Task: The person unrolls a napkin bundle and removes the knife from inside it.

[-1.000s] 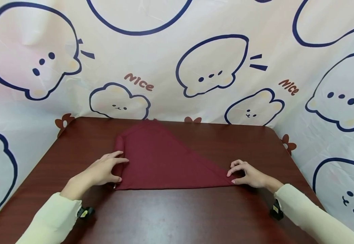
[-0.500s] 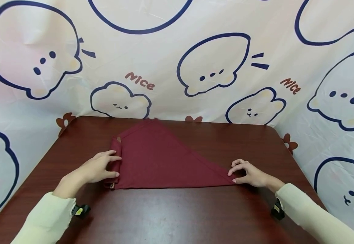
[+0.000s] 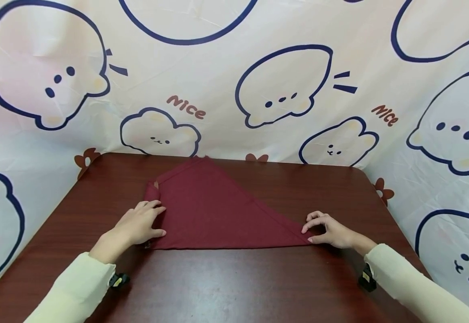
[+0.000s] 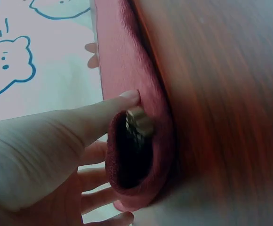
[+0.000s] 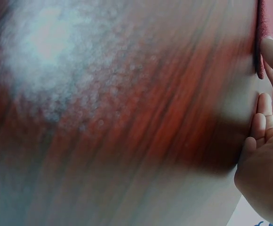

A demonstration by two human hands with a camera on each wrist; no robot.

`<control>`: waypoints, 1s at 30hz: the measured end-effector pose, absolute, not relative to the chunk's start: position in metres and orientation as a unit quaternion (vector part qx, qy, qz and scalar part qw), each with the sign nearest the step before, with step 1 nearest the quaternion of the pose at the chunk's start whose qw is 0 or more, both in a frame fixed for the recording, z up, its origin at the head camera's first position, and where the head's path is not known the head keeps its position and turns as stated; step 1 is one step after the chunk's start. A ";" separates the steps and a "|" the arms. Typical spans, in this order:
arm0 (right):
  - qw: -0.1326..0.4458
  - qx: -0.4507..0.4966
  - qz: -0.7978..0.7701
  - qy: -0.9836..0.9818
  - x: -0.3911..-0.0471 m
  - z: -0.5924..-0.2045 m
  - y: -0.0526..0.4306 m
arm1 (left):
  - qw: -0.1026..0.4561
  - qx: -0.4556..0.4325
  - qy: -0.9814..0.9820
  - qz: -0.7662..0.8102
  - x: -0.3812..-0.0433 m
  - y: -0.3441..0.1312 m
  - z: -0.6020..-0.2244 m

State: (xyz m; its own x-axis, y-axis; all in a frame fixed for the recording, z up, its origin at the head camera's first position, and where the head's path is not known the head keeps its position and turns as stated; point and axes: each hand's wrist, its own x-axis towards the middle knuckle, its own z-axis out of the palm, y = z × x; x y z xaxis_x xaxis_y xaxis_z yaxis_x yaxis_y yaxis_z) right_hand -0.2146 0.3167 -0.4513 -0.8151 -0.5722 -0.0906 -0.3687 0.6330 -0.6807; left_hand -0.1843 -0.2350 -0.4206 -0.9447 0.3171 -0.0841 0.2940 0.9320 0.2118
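A dark red cloth (image 3: 214, 211) lies spread on the table, tapering to a corner at the right. Its left end is wound into an upright-running roll (image 3: 151, 192). My left hand (image 3: 137, 224) rests over this roll, thumb and fingertips reaching past it onto the flat cloth. In the left wrist view, the roll's open end (image 4: 167, 155) shows a small brass-coloured, patterned piece (image 4: 140, 123) inside; its kind cannot be made out. At the cloth's right corner, my right hand (image 3: 333, 231) pinches the fabric between thumb and curled fingers. The right wrist view shows the thumb on the cloth edge (image 5: 268, 23).
The brown wooden table (image 3: 234, 287) extends around the cloth, with a shiny reflection near its front. Behind and beside it hangs a pale curtain (image 3: 218, 89) printed with cartoon outlines. Each wrist carries a small black device, such as the one on the right (image 3: 366, 278).
The roll shifted left and was gripped half a second ago; now my left hand has slid forward over it, fingertips further right. My right hand has stayed at the corner.
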 end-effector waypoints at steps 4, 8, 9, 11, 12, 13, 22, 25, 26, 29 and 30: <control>0.148 -0.264 -0.337 0.892 -0.214 -0.451 0.317 | 0.052 0.150 0.982 0.104 -0.183 -0.246 -0.420; 0.148 -0.263 -0.339 0.891 -0.213 -0.451 0.317 | 0.057 0.140 0.982 0.111 -0.180 -0.257 -0.417; 0.147 -0.262 -0.340 0.891 -0.212 -0.452 0.317 | 0.062 0.136 0.982 0.114 -0.179 -0.260 -0.416; 0.147 -0.261 -0.342 0.890 -0.211 -0.453 0.317 | 0.073 0.132 0.981 0.123 -0.178 -0.266 -0.416; 0.147 -0.263 -0.343 0.890 -0.211 -0.453 0.317 | 0.079 0.131 0.980 0.130 -0.177 -0.269 -0.416; 0.147 -0.262 -0.343 0.890 -0.210 -0.453 0.317 | 0.086 0.130 0.978 0.137 -0.177 -0.272 -0.416; 0.150 -0.263 -0.346 0.888 -0.212 -0.451 0.317 | 0.044 0.145 0.978 0.141 -0.178 -0.269 -0.417; 0.147 -0.266 -0.346 0.888 -0.213 -0.450 0.316 | 0.030 0.157 0.978 0.134 -0.177 -0.263 -0.418; 0.146 -0.267 -0.346 0.888 -0.213 -0.450 0.316 | 0.030 0.160 0.978 0.131 -0.177 -0.262 -0.419; 0.151 -0.266 -0.343 0.888 -0.213 -0.450 0.316 | 0.032 0.160 0.979 0.122 -0.176 -0.262 -0.421; 0.151 -0.267 -0.342 0.888 -0.213 -0.450 0.317 | 0.033 0.158 0.979 0.121 -0.176 -0.262 -0.422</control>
State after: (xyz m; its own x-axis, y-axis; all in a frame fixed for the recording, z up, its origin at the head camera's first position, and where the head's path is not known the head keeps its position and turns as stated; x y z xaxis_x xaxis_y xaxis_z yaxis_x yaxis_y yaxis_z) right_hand -0.2130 0.3166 -0.4498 -0.8121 -0.5772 -0.0859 -0.3703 0.6235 -0.6886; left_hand -0.1761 -0.2623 -0.4219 -0.9478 0.3177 -0.0263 0.3018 0.9210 0.2465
